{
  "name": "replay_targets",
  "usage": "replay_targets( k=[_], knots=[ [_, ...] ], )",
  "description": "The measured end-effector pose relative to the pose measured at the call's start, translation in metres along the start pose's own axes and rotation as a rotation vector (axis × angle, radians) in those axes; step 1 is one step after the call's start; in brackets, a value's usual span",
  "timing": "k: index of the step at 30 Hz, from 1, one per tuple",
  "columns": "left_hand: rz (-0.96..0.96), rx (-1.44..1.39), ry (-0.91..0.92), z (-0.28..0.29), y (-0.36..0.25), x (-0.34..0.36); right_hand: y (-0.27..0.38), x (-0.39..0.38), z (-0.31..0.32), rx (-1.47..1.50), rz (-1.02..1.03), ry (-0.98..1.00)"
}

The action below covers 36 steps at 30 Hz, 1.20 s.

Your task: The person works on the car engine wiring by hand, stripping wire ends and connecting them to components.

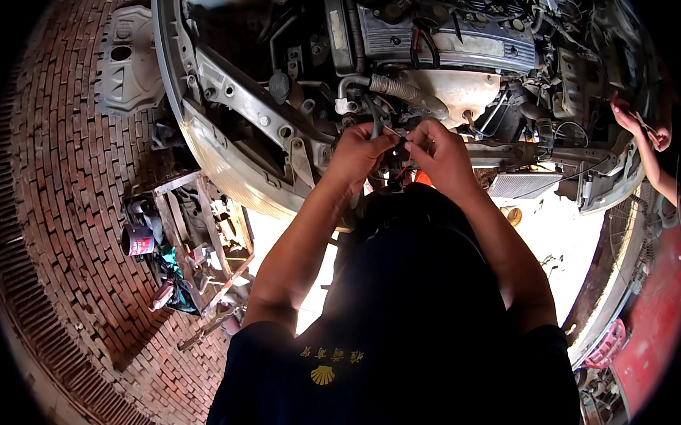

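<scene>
Both my hands meet at the front of an open engine bay, fingers closed in a pinch. My left hand (pixel 357 155) grips a dark grey wiring cable (pixel 373 114) between thumb and fingers. Close beside it, my right hand (pixel 438 151) pinches something thin at the cable's end, most likely a wire end, too small to make out. A thin red wire (pixel 406 166) hangs below the fingertips. Behind the hands are a ribbed hose (pixel 396 88) and a pale metal heat shield (pixel 468 93), under the engine cover (pixel 455 44).
Another person's hands (pixel 641 127) are at the right of the bay. The bumper (pixel 228 172) curves along the front left. A wooden-framed rack (pixel 204 218) with tools and a can (pixel 136 240) stands left on brick paving. Red-and-black pliers-like handles (pixel 424 45) lie on the engine.
</scene>
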State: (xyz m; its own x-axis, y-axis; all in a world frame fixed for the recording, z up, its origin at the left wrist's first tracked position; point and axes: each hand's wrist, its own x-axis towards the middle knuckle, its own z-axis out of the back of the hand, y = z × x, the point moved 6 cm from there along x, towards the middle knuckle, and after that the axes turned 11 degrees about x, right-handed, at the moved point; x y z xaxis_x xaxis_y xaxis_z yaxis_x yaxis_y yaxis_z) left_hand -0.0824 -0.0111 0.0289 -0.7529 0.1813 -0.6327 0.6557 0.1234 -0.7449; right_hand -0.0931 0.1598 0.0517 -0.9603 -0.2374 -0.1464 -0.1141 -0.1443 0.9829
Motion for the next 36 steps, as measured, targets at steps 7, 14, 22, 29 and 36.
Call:
replay_targets(
  k=[7,14,22,29,36],
  knots=[
    [0.035,-0.025,0.068,0.001,-0.002,0.001,0.015,-0.001,-0.004,-0.251,0.099,-0.012],
    [0.023,-0.051,0.048,-0.001,0.000,0.001,0.011,-0.006,-0.007,-0.303,0.097,-0.056],
    [0.044,-0.106,0.084,0.002,0.010,0.007,0.034,-0.014,-0.018,-0.506,0.459,-0.041],
    [0.102,-0.161,0.129,0.001,0.012,0.008,0.038,-0.015,-0.018,-0.550,0.593,-0.087],
    [0.106,-0.148,0.122,-0.002,0.010,0.006,0.038,-0.017,-0.017,-0.513,0.578,-0.089]
  ],
)
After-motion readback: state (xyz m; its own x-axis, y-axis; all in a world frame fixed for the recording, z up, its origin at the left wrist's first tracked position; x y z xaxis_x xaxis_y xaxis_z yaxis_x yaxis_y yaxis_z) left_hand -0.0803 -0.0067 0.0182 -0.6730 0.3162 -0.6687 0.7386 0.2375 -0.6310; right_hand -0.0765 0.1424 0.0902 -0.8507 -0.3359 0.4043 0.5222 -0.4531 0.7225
